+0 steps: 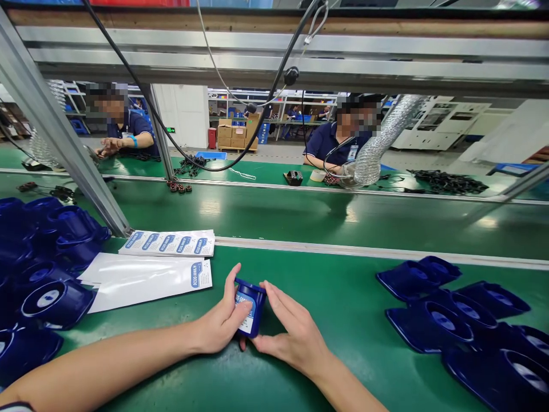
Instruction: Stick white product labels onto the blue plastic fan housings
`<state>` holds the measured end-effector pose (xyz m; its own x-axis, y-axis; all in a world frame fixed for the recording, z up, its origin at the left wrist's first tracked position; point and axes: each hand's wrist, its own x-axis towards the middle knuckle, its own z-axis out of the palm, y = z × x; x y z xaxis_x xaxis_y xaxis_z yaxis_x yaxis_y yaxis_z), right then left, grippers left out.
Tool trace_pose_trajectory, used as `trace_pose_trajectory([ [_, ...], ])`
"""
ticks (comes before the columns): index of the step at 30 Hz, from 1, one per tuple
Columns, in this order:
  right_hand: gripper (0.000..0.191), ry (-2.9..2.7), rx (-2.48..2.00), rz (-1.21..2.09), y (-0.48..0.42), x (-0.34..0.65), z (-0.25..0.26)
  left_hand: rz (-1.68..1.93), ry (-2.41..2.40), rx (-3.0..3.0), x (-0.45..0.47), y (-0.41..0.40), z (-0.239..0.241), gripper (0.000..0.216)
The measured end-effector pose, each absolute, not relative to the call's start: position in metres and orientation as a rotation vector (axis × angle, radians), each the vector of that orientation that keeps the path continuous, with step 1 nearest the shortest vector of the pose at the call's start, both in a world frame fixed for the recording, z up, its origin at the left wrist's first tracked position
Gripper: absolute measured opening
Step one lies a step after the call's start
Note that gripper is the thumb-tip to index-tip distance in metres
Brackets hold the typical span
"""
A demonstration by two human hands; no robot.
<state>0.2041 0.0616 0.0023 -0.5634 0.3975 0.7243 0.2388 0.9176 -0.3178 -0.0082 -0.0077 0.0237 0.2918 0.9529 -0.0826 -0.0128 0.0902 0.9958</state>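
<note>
A dark blue plastic housing [258,309] with a blue-and-white printed label [246,324] on its face is held between my hands, tilted above the green work surface. My left hand [223,317] is closed on its left side, the thumb lying across the label. From the right, my right hand [294,326] grips the housing, fingertips at its upper rim and thumb near its lower edge. Beyond my left forearm lie a label sheet [150,284] with one label at its right end and another sheet [167,243] bearing several labels.
Several blue housings [55,300] are heaped at the left, and more housings [441,323] lie at the right. A metal post [77,131] rises at the left. A black cable [206,167] hangs ahead. Two people sit across the bench, beside a foil duct [377,151].
</note>
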Motion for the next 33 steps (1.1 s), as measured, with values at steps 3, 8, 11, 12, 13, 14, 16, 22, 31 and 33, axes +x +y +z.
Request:
trace_pose_trajectory([
  [3,0.102,-2.205,-0.438,0.256,0.064,0.207,0.0,0.913,1.015,1.309,-0.009,-0.007,0.022,0.111],
  [8,0.104,-2.186,-0.41,0.281,0.068,0.208,-0.006,0.964,1.017,1.416,-0.01,-0.006,0.019,0.134],
  [11,0.104,-2.194,-0.383,0.263,0.072,0.207,-0.005,1.017,0.954,1.397,-0.01,-0.005,0.018,0.148],
  [12,0.103,-2.195,-0.383,0.252,0.074,0.207,-0.004,1.034,0.916,1.368,-0.011,-0.004,0.018,0.151],
  [13,0.101,-2.193,-0.385,0.233,0.074,0.206,-0.002,1.052,0.879,1.317,-0.011,-0.003,0.018,0.15],
  [14,0.099,-2.192,-0.385,0.204,0.075,0.205,0.0,1.067,0.855,1.251,-0.011,-0.002,0.018,0.144],
  [16,0.097,-2.202,-0.368,0.119,0.073,0.202,0.005,1.08,0.869,1.139,-0.012,-0.001,0.019,0.12],
  [22,0.098,-2.24,-0.441,-0.113,0.058,0.193,0.015,1.125,1.083,1.208,-0.007,-0.004,0.022,0.09],
  [31,0.104,-2.277,-0.47,0.083,0.067,0.204,0.008,1.002,1.001,1.305,-0.011,-0.001,0.019,0.127],
  [33,0.108,-2.269,-0.474,0.183,0.074,0.206,0.008,0.951,1.041,1.413,-0.008,-0.01,0.023,0.134],
])
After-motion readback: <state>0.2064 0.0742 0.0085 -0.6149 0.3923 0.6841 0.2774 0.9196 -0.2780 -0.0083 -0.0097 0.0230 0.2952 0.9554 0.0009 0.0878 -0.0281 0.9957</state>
